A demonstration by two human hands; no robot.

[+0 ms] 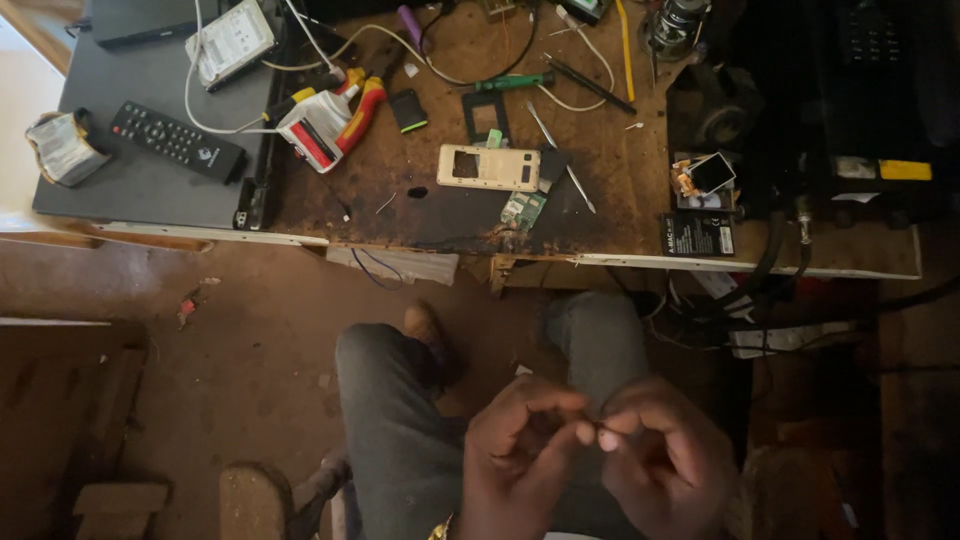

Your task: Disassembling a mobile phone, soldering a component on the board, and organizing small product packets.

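Note:
My left hand (520, 450) and my right hand (665, 460) meet over my lap, fingertips pinched together on something tiny that I cannot make out. Both hands sit below the edge of a worn wooden workbench (620, 190). On the bench lie a pale phone frame (488, 167), a small green circuit board (523, 209) and thin tweezers (560, 155). My knees in grey trousers (400, 420) are under the hands.
A black remote (176, 141) and a hard drive (230, 40) lie on a dark flat device at the left. A red and yellow tool (330, 118), a green screwdriver (512, 82), a black battery (697, 234), cables and dark equipment crowd the bench. Dirt floor lies below.

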